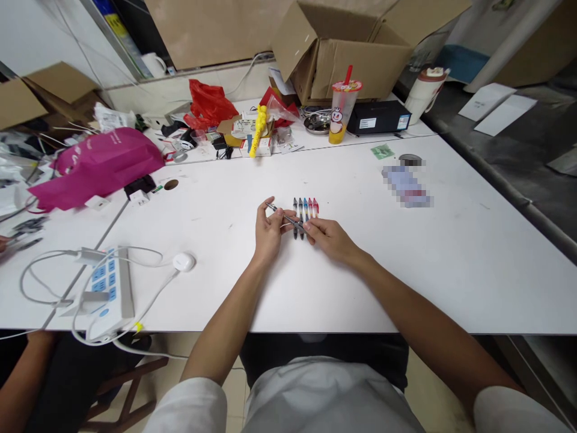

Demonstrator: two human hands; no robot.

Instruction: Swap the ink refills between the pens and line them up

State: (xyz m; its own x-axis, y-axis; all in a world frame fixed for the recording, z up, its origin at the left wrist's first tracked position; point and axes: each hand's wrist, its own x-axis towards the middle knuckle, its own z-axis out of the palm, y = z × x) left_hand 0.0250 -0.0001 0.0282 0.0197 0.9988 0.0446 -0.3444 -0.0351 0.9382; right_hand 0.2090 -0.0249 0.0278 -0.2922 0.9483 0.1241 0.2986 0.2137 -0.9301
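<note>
Several pens [305,207] lie side by side on the white table [360,282], two with dark ends at the left, then a blue one and pink or red ones at the right. Above them a slim dark pen [288,219] is held slantwise between both hands. My left hand [269,231] pinches its upper left part, with the index finger raised near the tip. My right hand [329,236] grips the lower right end between thumb and fingers. Parts of the row are hidden behind the fingers and the held pen.
At the left stand a white power strip [119,288] with cables and a magenta bag [103,165]. Behind are a yellow object [258,129], a drink cup [341,111] and a cardboard box [356,66]. Another person's hand [4,242] shows at the left edge.
</note>
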